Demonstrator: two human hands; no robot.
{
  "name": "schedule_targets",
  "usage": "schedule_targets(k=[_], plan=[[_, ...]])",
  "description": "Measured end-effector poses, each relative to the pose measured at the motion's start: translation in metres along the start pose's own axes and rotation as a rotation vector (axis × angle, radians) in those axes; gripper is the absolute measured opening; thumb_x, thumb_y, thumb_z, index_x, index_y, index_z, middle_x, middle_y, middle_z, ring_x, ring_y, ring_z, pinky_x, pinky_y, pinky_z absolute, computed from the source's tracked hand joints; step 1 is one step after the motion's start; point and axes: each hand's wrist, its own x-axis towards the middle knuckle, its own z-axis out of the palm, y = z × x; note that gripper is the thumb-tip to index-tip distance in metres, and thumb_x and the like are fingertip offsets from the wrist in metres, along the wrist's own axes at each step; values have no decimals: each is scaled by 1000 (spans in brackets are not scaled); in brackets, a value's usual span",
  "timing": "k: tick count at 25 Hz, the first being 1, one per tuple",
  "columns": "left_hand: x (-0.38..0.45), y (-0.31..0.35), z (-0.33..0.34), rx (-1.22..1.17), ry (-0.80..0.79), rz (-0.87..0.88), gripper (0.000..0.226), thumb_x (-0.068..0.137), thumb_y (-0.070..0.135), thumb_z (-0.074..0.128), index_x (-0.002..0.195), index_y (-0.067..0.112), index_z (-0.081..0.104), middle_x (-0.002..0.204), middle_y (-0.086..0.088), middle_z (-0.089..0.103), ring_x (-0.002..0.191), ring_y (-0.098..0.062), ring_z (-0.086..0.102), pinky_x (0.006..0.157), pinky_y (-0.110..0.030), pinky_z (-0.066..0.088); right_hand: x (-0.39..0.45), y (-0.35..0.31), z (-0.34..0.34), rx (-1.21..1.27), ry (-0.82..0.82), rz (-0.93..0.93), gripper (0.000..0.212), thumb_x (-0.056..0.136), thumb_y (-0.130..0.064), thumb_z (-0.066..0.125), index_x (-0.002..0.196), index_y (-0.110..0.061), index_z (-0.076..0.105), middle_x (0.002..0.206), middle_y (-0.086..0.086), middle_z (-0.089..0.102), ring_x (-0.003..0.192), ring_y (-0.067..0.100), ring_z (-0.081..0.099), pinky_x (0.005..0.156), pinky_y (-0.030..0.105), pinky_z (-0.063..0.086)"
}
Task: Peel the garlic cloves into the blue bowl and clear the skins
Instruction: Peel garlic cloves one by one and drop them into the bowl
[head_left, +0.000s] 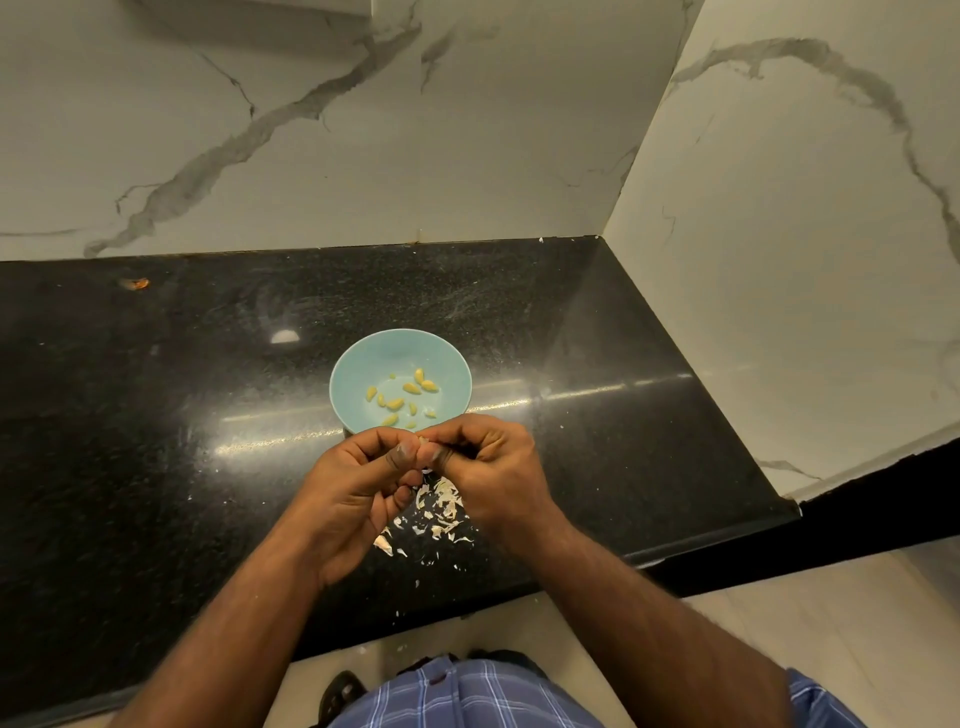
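Note:
A blue bowl (363, 364) stands on the black counter with several peeled yellow garlic cloves (411, 387) lying in it. Just in front of the bowl's near rim my left hand (358, 488) and my right hand (493, 467) meet, fingertips together, pinching a small garlic clove (423, 441) of which only a pale tip shows. Below the hands a scatter of white garlic skins (440, 512) lies on the counter.
The black granite counter (156, 441) runs left to right, backed by marble wall tiles, with a marble side wall (805, 260) on the right. An orange scrap (136, 283) lies far left. The counter's front edge is near my body; a sandalled foot (340, 693) shows on the floor.

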Motion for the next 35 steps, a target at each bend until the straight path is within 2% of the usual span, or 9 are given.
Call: schedule_targets(k=[5,10,16,20,23,27,29,31,35], plan=[[-4,3,6,-50,60,65,25,60,26,84,78,11,76,76,-8,68,66,-12,57,57,-17,50,0,-9,-2,135,-113,72,27,90,1,70,97,-24,78,99,0,79,100,16,74,90,30,58],[-10,5,11,-49,42,119,34,60,20,82,90,8,73,80,-6,72,67,-10,63,57,-15,50,0,-7,0,68,-30,7,20,90,0,71,96,-18,79,95,3,79,94,18,75,87,34,60],[-10,2,10,-29,36,195,31,60,15,82,90,12,81,88,-9,76,74,-12,67,60,-16,51,1,-8,0,114,-32,117,7,90,-2,72,92,-8,76,71,-8,72,67,1,65,65,17,50],[-10,2,9,-10,38,210,19,69,8,78,87,14,82,90,-9,77,79,-14,70,66,-19,55,1,-8,-3,211,-23,211,7,88,-6,76,95,-6,77,80,5,76,72,11,69,65,26,54],[-11,3,14,4,65,235,18,73,1,71,85,10,81,86,-9,78,75,-13,72,64,-20,57,0,-7,-5,198,-46,220,9,89,-8,75,99,-8,76,83,7,77,78,17,73,70,31,59],[-12,2,12,124,125,308,20,76,2,74,96,6,76,94,-12,79,87,-19,76,67,-21,57,0,-10,-5,105,-44,202,7,92,-12,73,94,-15,78,88,3,78,88,14,74,77,29,59],[-10,1,7,254,132,358,19,81,-1,74,98,8,77,96,-11,79,91,-19,75,70,-21,57,2,-11,-6,94,-36,214,7,92,-12,72,90,-14,79,83,3,77,80,10,71,72,24,55],[-9,-1,6,360,122,382,21,82,-1,74,100,9,77,95,-10,79,92,-21,75,74,-26,60,4,-10,-6,119,-6,245,8,92,-11,72,90,-5,77,81,14,74,73,14,67,65,25,54],[-10,-1,8,356,97,388,25,76,10,76,101,7,75,92,-12,79,89,-23,76,78,-29,62,7,-11,-5,251,19,317,14,87,-3,76,100,-1,70,92,27,73,77,25,71,66,29,57]])
